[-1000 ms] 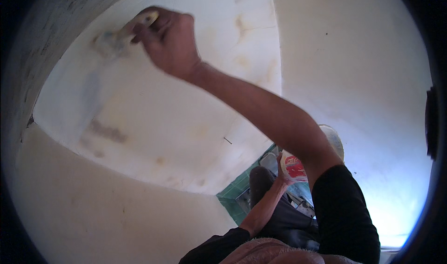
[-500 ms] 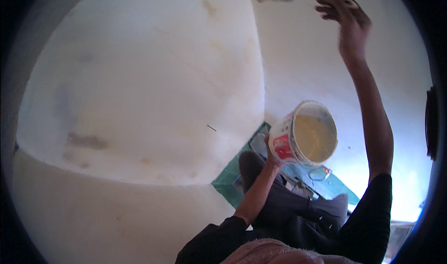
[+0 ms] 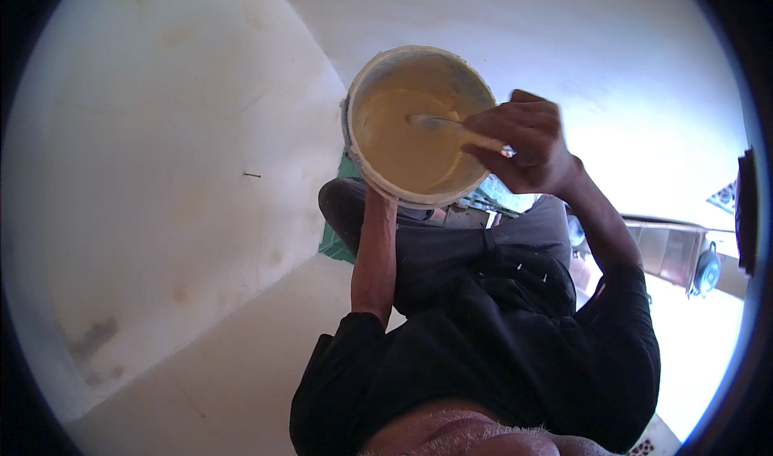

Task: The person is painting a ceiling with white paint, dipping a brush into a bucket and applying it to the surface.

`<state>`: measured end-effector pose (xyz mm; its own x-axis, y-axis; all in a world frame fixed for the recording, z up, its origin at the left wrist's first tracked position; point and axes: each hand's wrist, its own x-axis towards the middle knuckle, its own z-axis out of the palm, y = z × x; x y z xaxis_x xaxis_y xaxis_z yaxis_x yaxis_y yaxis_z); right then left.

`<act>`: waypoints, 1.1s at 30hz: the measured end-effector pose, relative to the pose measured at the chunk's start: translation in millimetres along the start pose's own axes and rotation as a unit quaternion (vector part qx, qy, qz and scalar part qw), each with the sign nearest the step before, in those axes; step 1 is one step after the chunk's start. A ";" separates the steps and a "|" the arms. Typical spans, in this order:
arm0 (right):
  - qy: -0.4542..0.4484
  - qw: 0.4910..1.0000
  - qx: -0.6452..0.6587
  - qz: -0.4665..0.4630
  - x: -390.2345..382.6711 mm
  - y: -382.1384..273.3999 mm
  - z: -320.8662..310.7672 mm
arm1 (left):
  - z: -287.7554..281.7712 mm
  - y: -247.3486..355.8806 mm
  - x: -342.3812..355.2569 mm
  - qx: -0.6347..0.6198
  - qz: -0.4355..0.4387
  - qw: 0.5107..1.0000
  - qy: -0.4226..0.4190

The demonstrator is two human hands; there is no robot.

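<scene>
A round plastic bucket (image 3: 455,74) with a crusted rim is tilted, its mouth facing me. Yellowish paint (image 3: 394,154) lies inside. My left hand (image 3: 380,202) supports the bucket from underneath; its fingers are hidden behind the bucket, and only the wrist and forearm show. At the bucket's right rim, my right hand (image 3: 527,138) is closed around the handle of a paintbrush (image 3: 439,123). The brush head points down into the bucket, at the paint, and the bristles are partly lost to sight there.
On the left, a whitish wall (image 3: 177,110) has a nail (image 3: 252,175) sticking out and a dark stain (image 3: 93,339) low down. Green tiles (image 3: 336,247) show beside my knee. A blue round object (image 3: 708,271) is at the far right.
My right hand has come down from the upper wall, bringing the paintbrush into the bucket. The bucket sits further left and higher in view, and the view itself has shifted.
</scene>
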<state>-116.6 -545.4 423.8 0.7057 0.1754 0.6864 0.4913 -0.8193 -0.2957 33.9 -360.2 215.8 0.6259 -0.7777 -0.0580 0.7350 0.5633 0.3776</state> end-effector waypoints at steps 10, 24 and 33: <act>0.090 0.991 0.021 0.097 -31.3 6.6 10.4 | -5.0 -20.3 -11.0 0.084 -0.047 0.995 0.038; 0.237 0.875 0.187 0.379 -77.2 -12.8 -4.5 | 39.1 -24.7 -3.0 -0.172 -0.076 0.966 -0.177; 0.304 0.816 0.230 0.435 -72.6 -18.3 21.8 | 58.2 -31.6 1.9 0.051 -0.018 0.999 0.006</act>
<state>-165.7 -531.3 364.9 0.5741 -0.7814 0.2445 0.1766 -0.1734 -0.9689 -3.4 -395.6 257.5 0.6032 -0.7932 -0.0835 0.7268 0.5036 0.4670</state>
